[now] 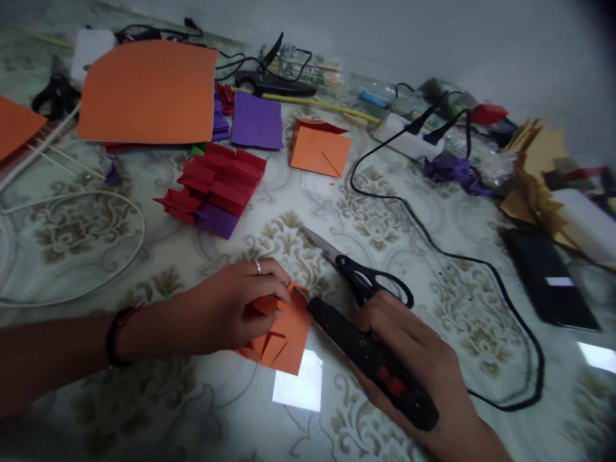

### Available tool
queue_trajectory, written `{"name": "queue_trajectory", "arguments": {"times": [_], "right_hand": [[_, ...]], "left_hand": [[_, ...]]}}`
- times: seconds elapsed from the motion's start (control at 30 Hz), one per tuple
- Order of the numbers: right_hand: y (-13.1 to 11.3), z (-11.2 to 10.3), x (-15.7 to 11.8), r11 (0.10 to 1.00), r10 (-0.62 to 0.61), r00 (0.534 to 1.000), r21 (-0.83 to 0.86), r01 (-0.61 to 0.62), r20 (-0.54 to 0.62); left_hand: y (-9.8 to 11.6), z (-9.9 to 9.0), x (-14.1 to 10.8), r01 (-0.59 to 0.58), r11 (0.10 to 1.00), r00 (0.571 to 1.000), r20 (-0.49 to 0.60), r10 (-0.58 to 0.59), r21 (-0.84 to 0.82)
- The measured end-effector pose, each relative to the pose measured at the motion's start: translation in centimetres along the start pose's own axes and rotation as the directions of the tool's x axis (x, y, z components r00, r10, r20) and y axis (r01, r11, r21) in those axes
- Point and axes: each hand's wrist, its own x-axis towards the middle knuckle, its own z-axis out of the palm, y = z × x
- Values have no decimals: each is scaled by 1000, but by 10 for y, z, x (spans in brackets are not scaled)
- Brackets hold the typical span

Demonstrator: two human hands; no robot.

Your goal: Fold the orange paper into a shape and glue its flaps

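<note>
My left hand [240, 308], wearing a ring, pinches the upper edge of a folded orange paper piece [293, 327] on the patterned table. Cut flaps stand up from that paper, and my fingers hide part of it. In my right hand [414, 353] is a black glue gun [370, 356] with red buttons, gripped round its body. Its metal tip touches or nearly touches the paper's top edge, beside my left fingertips. Scissors with black handles [366, 276] lie just beyond the glue gun, blades pointing up and left.
Red and purple folded paper pieces [216, 186] lie beyond my left hand. Farther back are an orange sheet [149, 93], a purple square [257, 120] and a folded orange piece [320, 151]. A black cord [428, 237] loops from a white power strip [409, 138]. A black phone-like slab [548, 279] lies right.
</note>
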Motion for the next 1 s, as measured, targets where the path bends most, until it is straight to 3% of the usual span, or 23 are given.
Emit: {"name": "queue_trajectory", "arguments": {"times": [0.33, 0.53, 1.0], "right_hand": [[8, -4, -8, 998, -14, 999, -56, 16, 45], [13, 0, -11, 998, -33, 999, -54, 32, -13], [11, -12, -6, 997, -22, 997, -74, 27, 71]], "left_hand": [[0, -1, -2, -7, 1000, 1000, -21, 7, 8], [-2, 0, -3, -4, 1000, 1000, -28, 4, 6], [-3, 0, -4, 23, 1000, 999, -47, -23, 16]]}}
